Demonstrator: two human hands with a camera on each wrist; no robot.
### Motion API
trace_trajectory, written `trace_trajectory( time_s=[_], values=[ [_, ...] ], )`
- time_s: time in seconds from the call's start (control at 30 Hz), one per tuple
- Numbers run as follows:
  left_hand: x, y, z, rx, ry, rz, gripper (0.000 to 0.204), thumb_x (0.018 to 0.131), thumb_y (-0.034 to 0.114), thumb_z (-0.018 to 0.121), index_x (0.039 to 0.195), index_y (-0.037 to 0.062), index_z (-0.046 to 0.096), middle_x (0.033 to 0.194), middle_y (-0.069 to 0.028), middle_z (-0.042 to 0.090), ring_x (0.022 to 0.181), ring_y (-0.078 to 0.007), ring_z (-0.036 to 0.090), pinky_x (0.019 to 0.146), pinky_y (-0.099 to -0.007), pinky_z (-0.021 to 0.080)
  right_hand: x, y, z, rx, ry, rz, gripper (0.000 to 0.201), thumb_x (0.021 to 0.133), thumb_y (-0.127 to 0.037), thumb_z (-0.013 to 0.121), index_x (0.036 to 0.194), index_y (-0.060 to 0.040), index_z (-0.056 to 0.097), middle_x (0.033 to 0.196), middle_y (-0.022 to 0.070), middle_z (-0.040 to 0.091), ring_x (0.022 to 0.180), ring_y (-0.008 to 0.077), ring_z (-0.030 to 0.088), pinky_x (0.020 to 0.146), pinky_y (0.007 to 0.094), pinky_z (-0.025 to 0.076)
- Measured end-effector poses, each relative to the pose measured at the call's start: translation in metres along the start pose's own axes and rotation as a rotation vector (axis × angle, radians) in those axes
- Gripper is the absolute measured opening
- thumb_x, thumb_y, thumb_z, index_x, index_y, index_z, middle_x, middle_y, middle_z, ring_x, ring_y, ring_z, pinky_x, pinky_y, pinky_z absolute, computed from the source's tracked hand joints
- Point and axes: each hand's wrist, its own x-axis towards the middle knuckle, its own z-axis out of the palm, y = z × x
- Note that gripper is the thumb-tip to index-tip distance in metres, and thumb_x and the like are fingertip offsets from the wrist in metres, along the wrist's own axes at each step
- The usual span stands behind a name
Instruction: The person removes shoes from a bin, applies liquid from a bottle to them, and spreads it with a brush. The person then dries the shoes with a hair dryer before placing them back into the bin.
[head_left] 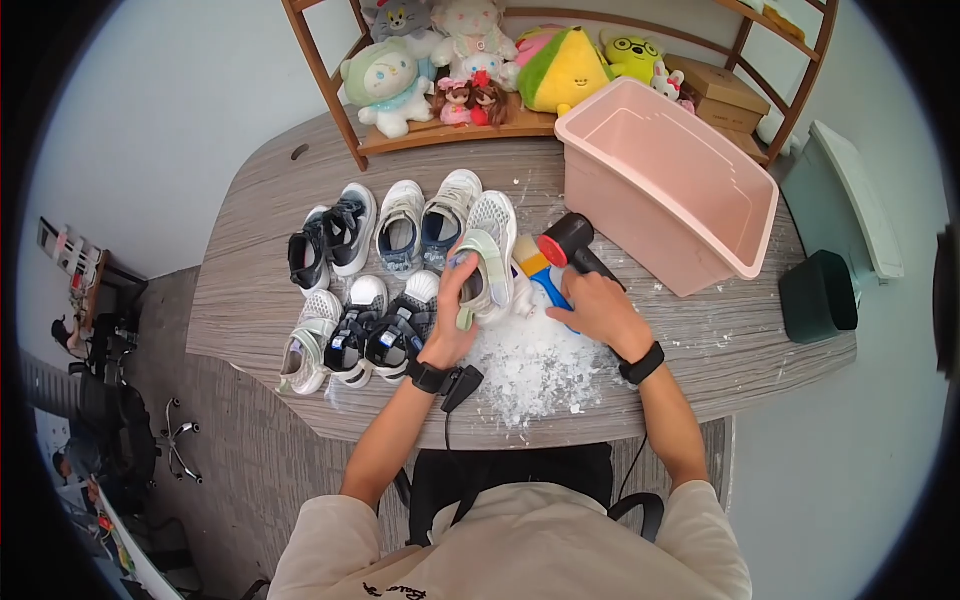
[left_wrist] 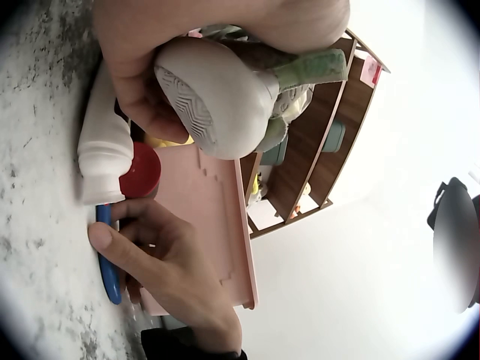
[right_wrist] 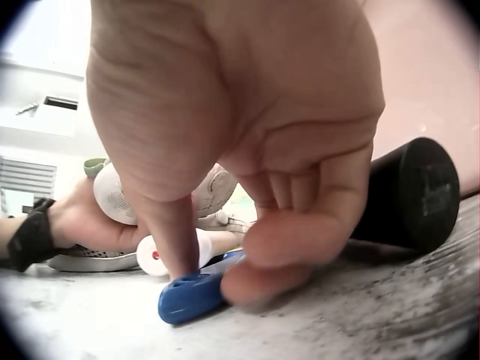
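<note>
One pale shoe [head_left: 492, 240] is gripped by the left hand [head_left: 453, 322] above the desk [head_left: 700, 375], seven others [head_left: 402, 194] set down towards its left edge, a blue-handled brush [head_left: 551, 288] pinched by the right hand [head_left: 602, 312], white flakes [head_left: 535, 372] near the front edge, work apparently unfinished.

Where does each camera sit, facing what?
Head: on the head, looking forward and down at the grey wood-grain table; left hand, right hand show.
Left wrist: worn there, facing the green-strapped white shoe in the left hand; right hand beyond.
Right wrist: worn there, facing the blue plastic handle at the right hand; left hand beyond.
All share hands, shoe, handle.
</note>
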Motion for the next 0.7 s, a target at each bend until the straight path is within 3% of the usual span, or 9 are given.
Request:
trace_trajectory(
  time_s=[0.17,0.23,0.37,0.43,0.47,0.5,0.57,0.63,0.7],
  values=[
    [-0.004,0.006,0.007,-0.029,-0.004,-0.023,0.039,0.099,0.039,0.058,0.126,0.0113,0.063,0.117,-0.0003,0.068,0.106,-0.0127,0.063,0.093,-0.0297,0.048,0.000,-0.014,-0.010,-0.152,-0.119,0.064,0.031,0.084,-0.024,0.070,0.093,0.0046,0.063,0.081,0.0247,0.068,0.080,0.0432,0.067,0.075,0.0511,0.053],
    [-0.004,0.008,0.010,-0.036,0.013,-0.035,0.039,0.099,0.039,0.058,0.126,0.0114,0.063,0.117,-0.0004,0.068,0.107,-0.0130,0.063,0.094,-0.0299,0.048,0.003,-0.008,-0.002,-0.042,0.004,0.050,0.032,0.088,-0.021,0.066,0.105,0.0059,0.060,0.078,0.0283,0.065,0.078,0.0474,0.065,0.075,0.0522,0.053],
    [-0.008,0.010,0.011,-0.028,0.013,-0.038,0.040,0.099,0.038,0.058,0.129,0.0116,0.061,0.117,-0.0001,0.067,0.108,-0.0132,0.062,0.094,-0.0304,0.047,0.009,-0.009,-0.017,0.160,0.075,0.059,0.029,0.093,-0.012,0.059,0.116,0.0037,0.055,0.076,0.0298,0.064,0.077,0.0484,0.065,0.072,0.0519,0.052],
    [-0.009,0.014,0.014,-0.024,0.010,-0.049,0.042,0.099,0.038,0.058,0.132,0.0118,0.059,0.119,-0.0003,0.066,0.110,-0.0134,0.061,0.095,-0.0306,0.047,0.010,-0.021,-0.023,0.373,0.339,0.103,0.030,0.096,-0.006,0.054,0.126,-0.0009,0.050,0.080,0.0287,0.066,0.078,0.0475,0.065,0.069,0.0498,0.051],
    [-0.010,0.015,0.016,-0.002,-0.010,-0.038,0.052,0.098,0.036,0.060,0.142,0.0106,0.048,0.128,-0.0034,0.059,0.118,-0.0152,0.056,0.100,-0.0314,0.044,0.011,-0.021,-0.024,0.372,0.338,0.105,0.030,0.096,-0.006,0.054,0.126,-0.0009,0.050,0.080,0.0287,0.066,0.078,0.0475,0.065,0.069,0.0498,0.051],
    [-0.011,0.016,0.017,0.021,-0.029,-0.029,0.066,0.096,0.034,0.063,0.151,0.0095,0.036,0.137,-0.0065,0.053,0.127,-0.0169,0.051,0.106,-0.0323,0.042,0.012,-0.021,-0.024,0.395,0.397,0.037,0.032,0.097,-0.007,0.056,0.128,-0.0020,0.052,0.081,0.0271,0.066,0.078,0.0467,0.065,0.068,0.0487,0.051],
    [-0.010,0.014,0.015,0.054,-0.016,-0.019,0.066,0.096,0.034,0.063,0.151,0.0093,0.036,0.137,-0.0066,0.053,0.126,-0.0170,0.051,0.106,-0.0321,0.041,0.012,-0.017,-0.021,0.414,0.458,-0.030,0.033,0.097,-0.007,0.057,0.129,-0.0031,0.054,0.082,0.0255,0.067,0.079,0.0460,0.066,0.068,0.0476,0.051],
    [-0.008,0.015,0.015,0.083,-0.006,-0.001,0.065,0.096,0.034,0.062,0.151,0.0091,0.036,0.137,-0.0067,0.052,0.126,-0.0171,0.052,0.106,-0.0320,0.041,0.016,-0.011,-0.017,0.378,0.508,-0.245,0.039,0.094,-0.009,0.064,0.133,-0.0062,0.060,0.087,0.0232,0.069,0.075,0.0400,0.066,0.067,0.0430,0.051],
    [-0.009,0.017,0.015,0.015,0.021,-0.004,0.063,0.097,0.033,0.061,0.150,0.0088,0.038,0.136,-0.0066,0.053,0.127,-0.0168,0.051,0.107,-0.0318,0.040,0.015,-0.009,-0.018,0.375,0.442,-0.230,0.040,0.093,-0.008,0.066,0.132,-0.0070,0.062,0.089,0.0236,0.069,0.073,0.0370,0.066,0.067,0.0393,0.051]
  ],
)
